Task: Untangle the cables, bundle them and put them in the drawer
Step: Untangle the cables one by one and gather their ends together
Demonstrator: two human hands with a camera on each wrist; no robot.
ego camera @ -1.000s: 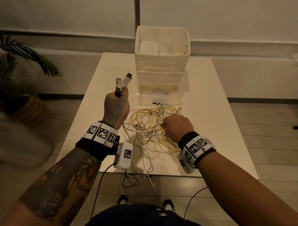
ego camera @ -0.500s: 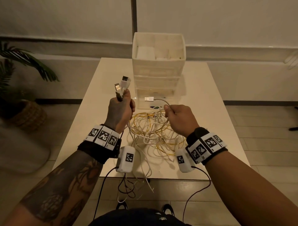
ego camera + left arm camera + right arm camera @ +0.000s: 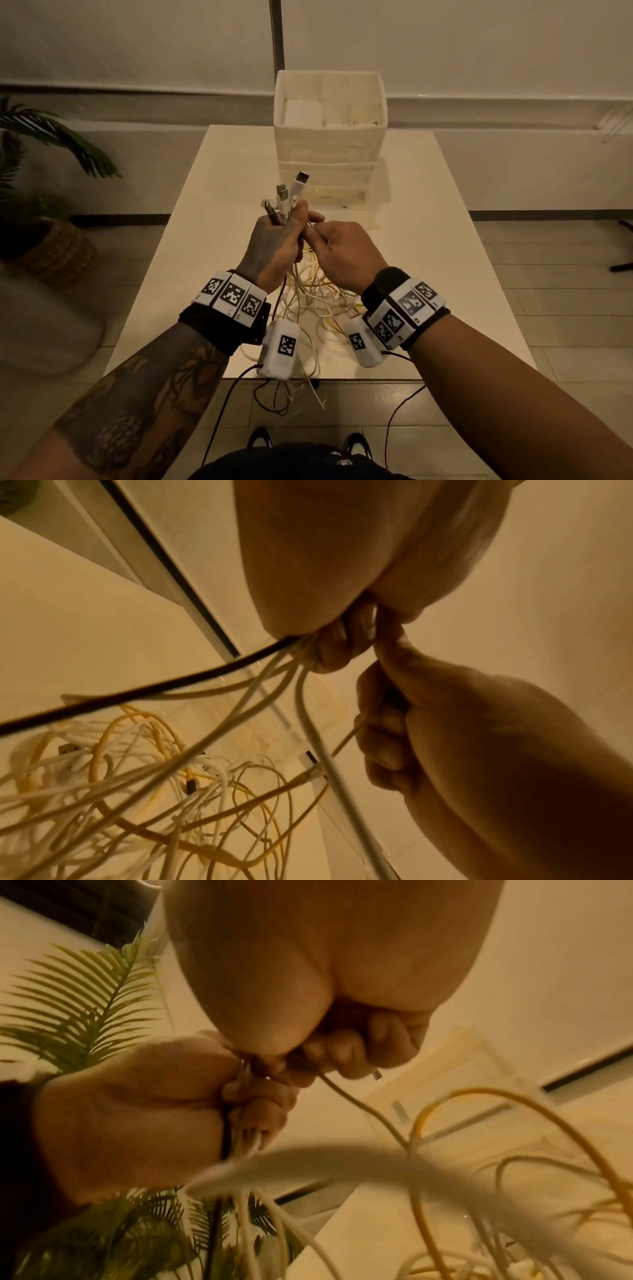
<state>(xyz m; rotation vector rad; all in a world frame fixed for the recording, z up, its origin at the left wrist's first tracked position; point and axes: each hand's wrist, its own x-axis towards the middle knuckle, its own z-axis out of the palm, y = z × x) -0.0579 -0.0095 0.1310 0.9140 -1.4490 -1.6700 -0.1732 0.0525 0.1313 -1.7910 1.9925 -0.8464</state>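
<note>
The left hand (image 3: 274,243) is raised above a matte white rectangular table (image 3: 428,219), its fingers clenched round a sheaf of thin round cables whose connector ends (image 3: 287,198) fan upward: flat metal USB plugs in white moulded housings and one dark plug. Below the fist, one black cord (image 3: 143,693) and several white ones hang into the cable tangle (image 3: 318,298), a loose heap of glossy white and yellow loops lying on the table near its front edge, a few strands trailing over it. The right hand (image 3: 346,253) touches the left, thumb and forefinger pinching a thin pale cable (image 3: 356,1107) at the left fist, the other fingers curled. Behind the hands stands a translucent white plastic drawer unit (image 3: 329,144), its open top divided into compartments, its drawers stacked beneath. A green palm (image 3: 51,144) in a woven basket stands on the floor to the left. Half a second earlier the right hand was apart from the left, holding a white plug out over the tangle; it has since closed against the left fist, and more plugs stand in the sheaf.
</note>
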